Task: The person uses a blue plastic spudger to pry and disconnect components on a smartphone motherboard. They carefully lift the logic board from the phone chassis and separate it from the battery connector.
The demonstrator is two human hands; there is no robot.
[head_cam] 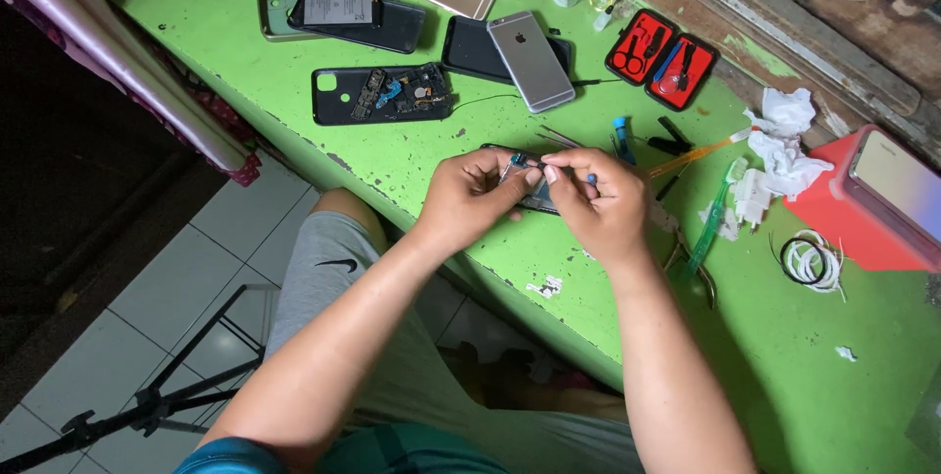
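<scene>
I'm watching both hands meeting over the green table (323,101), near its front edge. Left hand (469,201) is curling around the opened phone (529,195), fingers pressed together, thumb and forefinger pinching a small part on its top edge. Right hand (600,204) is pinching a thin tool with a blue tip (591,179), fingertips closed tight, working at the same spot. The phone is lying flat on the table, mostly hidden under both hands, so I can't tell what the part is.

Moving outward: tweezers (561,136) are lying just behind the hands. A blue tool (621,136) and a black one (672,135) are sitting just right of those. An orange-handled tool (691,155) is angling toward crumpled white tissues (784,146). A green toothbrush (711,224) is lying beside my right wrist. White coiled cable (812,260) is sitting further right, beside a red box (845,214) with a phone on top.

Further back: a silver phone (530,60) is lying face down on a dark one, a stripped black phone (382,94) is showing its internals, and a red tool case (661,58) is sitting open.
</scene>
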